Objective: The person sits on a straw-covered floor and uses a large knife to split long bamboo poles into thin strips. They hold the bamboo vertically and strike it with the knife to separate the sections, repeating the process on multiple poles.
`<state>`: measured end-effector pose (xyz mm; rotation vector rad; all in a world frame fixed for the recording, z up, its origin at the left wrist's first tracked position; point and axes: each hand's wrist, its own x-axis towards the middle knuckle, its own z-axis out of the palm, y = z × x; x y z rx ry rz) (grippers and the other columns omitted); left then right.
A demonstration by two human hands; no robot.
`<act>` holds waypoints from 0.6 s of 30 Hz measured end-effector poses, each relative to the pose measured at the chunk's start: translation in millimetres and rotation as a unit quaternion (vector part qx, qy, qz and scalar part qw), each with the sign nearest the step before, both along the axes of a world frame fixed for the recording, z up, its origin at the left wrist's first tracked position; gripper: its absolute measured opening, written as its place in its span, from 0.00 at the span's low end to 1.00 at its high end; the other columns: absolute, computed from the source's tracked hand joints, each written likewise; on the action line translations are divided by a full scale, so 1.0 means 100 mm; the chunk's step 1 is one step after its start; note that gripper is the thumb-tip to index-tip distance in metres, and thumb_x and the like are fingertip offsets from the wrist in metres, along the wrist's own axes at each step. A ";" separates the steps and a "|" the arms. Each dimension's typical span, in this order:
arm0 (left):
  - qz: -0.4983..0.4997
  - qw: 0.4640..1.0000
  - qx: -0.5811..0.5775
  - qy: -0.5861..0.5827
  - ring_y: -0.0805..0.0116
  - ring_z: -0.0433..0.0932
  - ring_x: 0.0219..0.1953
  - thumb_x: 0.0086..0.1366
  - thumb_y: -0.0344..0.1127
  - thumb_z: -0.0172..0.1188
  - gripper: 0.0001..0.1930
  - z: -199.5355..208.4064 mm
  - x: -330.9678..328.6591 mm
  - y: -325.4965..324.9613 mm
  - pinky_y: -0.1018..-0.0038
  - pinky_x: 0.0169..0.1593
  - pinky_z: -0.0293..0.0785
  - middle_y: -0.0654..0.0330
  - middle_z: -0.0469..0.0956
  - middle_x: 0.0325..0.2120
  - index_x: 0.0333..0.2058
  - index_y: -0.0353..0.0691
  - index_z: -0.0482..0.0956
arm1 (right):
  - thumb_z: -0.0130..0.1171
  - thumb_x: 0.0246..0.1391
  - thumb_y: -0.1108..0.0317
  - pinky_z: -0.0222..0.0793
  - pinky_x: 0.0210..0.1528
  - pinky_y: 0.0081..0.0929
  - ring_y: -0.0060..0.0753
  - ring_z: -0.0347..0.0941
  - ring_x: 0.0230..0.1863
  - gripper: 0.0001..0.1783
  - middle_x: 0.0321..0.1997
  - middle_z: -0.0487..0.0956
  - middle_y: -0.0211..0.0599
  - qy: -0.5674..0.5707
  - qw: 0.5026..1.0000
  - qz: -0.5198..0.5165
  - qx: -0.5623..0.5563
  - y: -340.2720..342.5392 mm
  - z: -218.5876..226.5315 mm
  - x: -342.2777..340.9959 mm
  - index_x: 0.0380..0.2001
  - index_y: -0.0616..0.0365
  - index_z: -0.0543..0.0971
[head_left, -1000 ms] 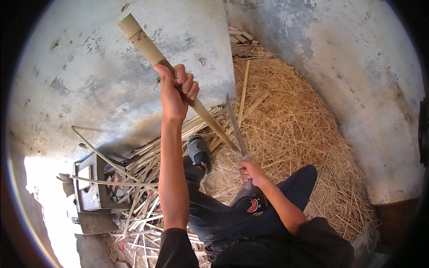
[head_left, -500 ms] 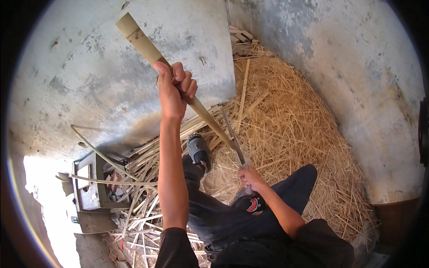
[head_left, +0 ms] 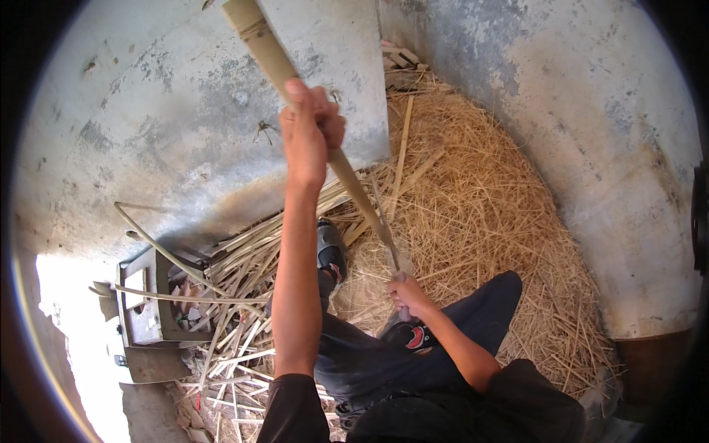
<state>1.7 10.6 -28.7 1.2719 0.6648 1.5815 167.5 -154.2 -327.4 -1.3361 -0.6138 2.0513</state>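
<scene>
My left hand (head_left: 312, 140) is closed round a long split bamboo strip (head_left: 267, 53), raised in front of the pale wall. The strip slants down to the right, and its low end meets the blade of a long knife (head_left: 396, 256) above my lap. In my right hand (head_left: 408, 294) is the knife's pale handle, fingers wrapped round it. Blade and strip overlap here, so I cannot tell how deep the edge sits. Beside my left wrist a small dark frayed bit (head_left: 264, 131) shows against the wall.
A heap of bamboo shavings (head_left: 480, 207) fills the corner on the right. Many split strips (head_left: 244, 266) lie at left, beside a worn box-like frame (head_left: 151, 299). My shoe (head_left: 332, 251) rests among the scraps. Stained walls (head_left: 613, 184) close in on both sides.
My left hand has moved up and to the right with the bamboo strip, whose far end now reaches the top edge. The knife blade lies closer along the strip; my right hand has barely moved.
</scene>
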 end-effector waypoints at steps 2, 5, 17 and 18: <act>0.021 1.000 0.003 0.004 0.79 0.42 0.16 0.71 0.72 0.38 0.33 0.01 -0.08 0.04 0.74 0.21 0.41 0.74 0.45 0.14 0.20 0.50 0.53 | 0.53 0.55 0.73 0.54 0.15 0.25 0.18 0.52 0.10 0.11 0.12 0.58 0.18 0.035 0.989 -0.055 -0.131 -0.10 -0.84 0.12 0.21 0.50 0.66; -0.005 1.000 0.004 -0.017 0.80 0.45 0.14 0.73 0.69 0.40 0.32 0.02 -0.02 0.02 0.76 0.19 0.41 0.73 0.49 0.12 0.20 0.49 0.54 | 0.58 0.52 0.67 0.52 0.14 0.24 0.17 0.54 0.11 0.11 0.12 0.60 0.19 0.064 0.986 -0.029 -0.150 -0.28 -0.82 0.32 0.20 0.47 0.67; 0.024 1.000 0.014 -0.004 0.81 0.46 0.15 0.74 0.67 0.41 0.32 0.09 0.27 0.07 0.76 0.19 0.41 0.73 0.50 0.13 0.19 0.49 0.54 | 0.53 0.51 0.76 0.50 0.12 0.23 0.18 0.52 0.08 0.11 0.11 0.60 0.22 0.100 0.960 -0.143 0.217 0.21 0.33 0.26 0.22 0.49 0.63; 0.032 0.999 0.012 0.002 0.81 0.46 0.15 0.74 0.67 0.42 0.32 0.09 0.29 0.07 0.76 0.19 0.41 0.73 0.50 0.13 0.19 0.49 0.54 | 0.53 0.50 0.76 0.49 0.12 0.23 0.18 0.52 0.08 0.12 0.11 0.60 0.23 0.034 0.965 -0.162 0.204 0.20 0.27 0.17 0.22 0.49 0.63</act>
